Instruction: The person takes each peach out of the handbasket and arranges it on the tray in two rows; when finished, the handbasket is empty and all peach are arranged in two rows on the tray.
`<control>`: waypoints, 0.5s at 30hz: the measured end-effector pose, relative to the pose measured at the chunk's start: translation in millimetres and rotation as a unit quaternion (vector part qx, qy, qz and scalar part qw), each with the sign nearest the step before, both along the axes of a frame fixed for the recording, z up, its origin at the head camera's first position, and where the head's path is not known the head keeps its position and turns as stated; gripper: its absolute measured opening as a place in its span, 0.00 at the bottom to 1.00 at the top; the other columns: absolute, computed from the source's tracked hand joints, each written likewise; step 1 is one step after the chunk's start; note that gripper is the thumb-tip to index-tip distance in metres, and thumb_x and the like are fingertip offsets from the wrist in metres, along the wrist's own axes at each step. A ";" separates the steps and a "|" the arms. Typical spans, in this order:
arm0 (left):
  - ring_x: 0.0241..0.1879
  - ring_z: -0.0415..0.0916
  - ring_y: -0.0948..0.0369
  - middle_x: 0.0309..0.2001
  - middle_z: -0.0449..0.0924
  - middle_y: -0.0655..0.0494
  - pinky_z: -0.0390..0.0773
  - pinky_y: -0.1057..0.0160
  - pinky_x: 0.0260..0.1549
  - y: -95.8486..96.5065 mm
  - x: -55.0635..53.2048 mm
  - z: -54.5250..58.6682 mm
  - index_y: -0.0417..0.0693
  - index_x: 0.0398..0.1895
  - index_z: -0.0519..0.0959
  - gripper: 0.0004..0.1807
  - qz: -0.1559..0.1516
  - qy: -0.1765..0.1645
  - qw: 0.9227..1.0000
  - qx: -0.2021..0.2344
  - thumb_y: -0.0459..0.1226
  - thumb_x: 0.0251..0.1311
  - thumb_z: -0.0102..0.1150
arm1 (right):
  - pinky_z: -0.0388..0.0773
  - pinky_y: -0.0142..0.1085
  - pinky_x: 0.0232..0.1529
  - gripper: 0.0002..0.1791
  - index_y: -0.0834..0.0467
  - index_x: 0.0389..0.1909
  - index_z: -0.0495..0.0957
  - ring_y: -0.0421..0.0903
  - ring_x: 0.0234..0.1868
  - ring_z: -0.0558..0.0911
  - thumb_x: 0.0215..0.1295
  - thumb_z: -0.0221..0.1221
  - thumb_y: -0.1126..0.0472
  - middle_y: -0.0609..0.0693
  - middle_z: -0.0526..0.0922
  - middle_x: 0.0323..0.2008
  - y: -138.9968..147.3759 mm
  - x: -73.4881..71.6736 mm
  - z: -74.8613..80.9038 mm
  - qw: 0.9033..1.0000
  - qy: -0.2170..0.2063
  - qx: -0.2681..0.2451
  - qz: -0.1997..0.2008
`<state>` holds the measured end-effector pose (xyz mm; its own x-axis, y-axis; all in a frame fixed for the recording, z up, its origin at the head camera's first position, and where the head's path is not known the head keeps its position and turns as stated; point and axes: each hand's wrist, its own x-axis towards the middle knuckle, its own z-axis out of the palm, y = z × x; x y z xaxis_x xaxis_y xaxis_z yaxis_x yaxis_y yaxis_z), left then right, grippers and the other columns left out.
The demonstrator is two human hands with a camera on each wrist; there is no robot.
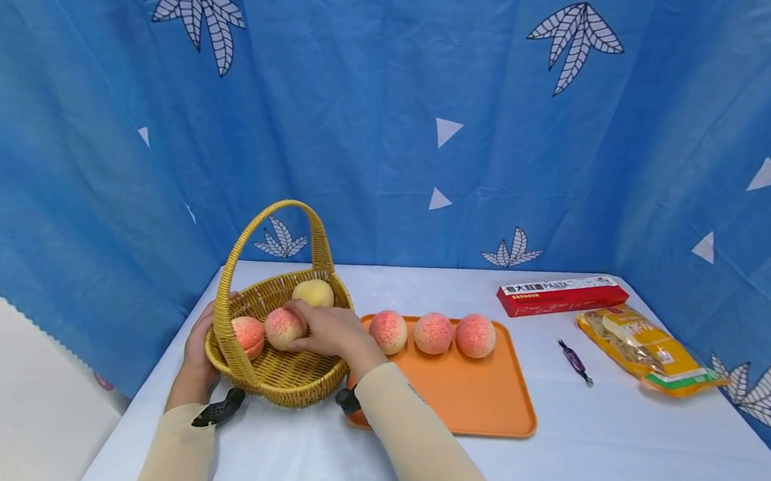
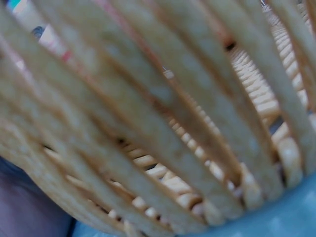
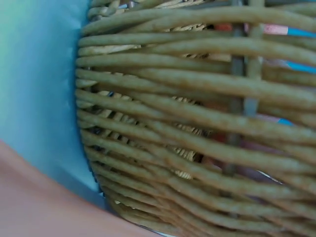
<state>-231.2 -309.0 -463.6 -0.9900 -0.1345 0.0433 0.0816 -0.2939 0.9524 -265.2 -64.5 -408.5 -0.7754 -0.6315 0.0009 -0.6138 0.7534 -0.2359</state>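
Head view: right hand [image 1: 331, 331] grasps a peach [image 1: 283, 328] inside the basket [image 1: 288, 395]. Left hand [image 1: 199, 343] holds the basket near the counter's [image 1: 293, 460] left edge.

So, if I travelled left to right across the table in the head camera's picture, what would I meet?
Left hand → woven basket → orange tray bearing three peaches → small purple-wrapped item → yellow bag.

2 arms [image 1: 424, 444] extended, right hand [image 1: 332, 332] pinching, left hand [image 1: 200, 341] partly hidden
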 end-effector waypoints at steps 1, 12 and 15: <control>0.65 0.62 0.68 0.64 0.65 0.66 0.68 0.76 0.57 -0.3 -0.1 -0.1 0.47 0.77 0.57 0.26 -0.001 -0.001 1.000 0.003 0.41 0.79 0.32 | 0.80 0.42 0.45 0.37 0.31 0.71 0.58 0.43 0.49 0.84 0.63 0.60 0.33 0.39 0.82 0.57 0.2 0.4 0.5 1.000 -0.002 -0.005 -0.002; 0.60 0.65 0.65 0.61 0.68 0.65 0.68 0.73 0.56 -3.8 -1.1 -6.1 0.49 0.73 0.64 0.24 -0.006 0.033 0.999 -0.008 0.42 0.79 0.32 | 0.74 0.35 0.33 0.31 0.38 0.58 0.64 0.38 0.35 0.81 0.60 0.64 0.33 0.36 0.84 0.42 2.7 3.1 -1.6 0.999 0.009 -0.049 -0.013; 0.60 0.65 0.65 0.61 0.69 0.65 0.69 0.72 0.57 -4.4 -1.5 -6.7 0.50 0.72 0.64 0.23 -0.011 0.034 0.999 0.002 0.42 0.79 0.32 | 0.71 0.34 0.30 0.30 0.39 0.57 0.64 0.37 0.30 0.78 0.59 0.64 0.34 0.36 0.81 0.35 3.4 4.2 -2.6 0.998 0.008 -0.053 -0.015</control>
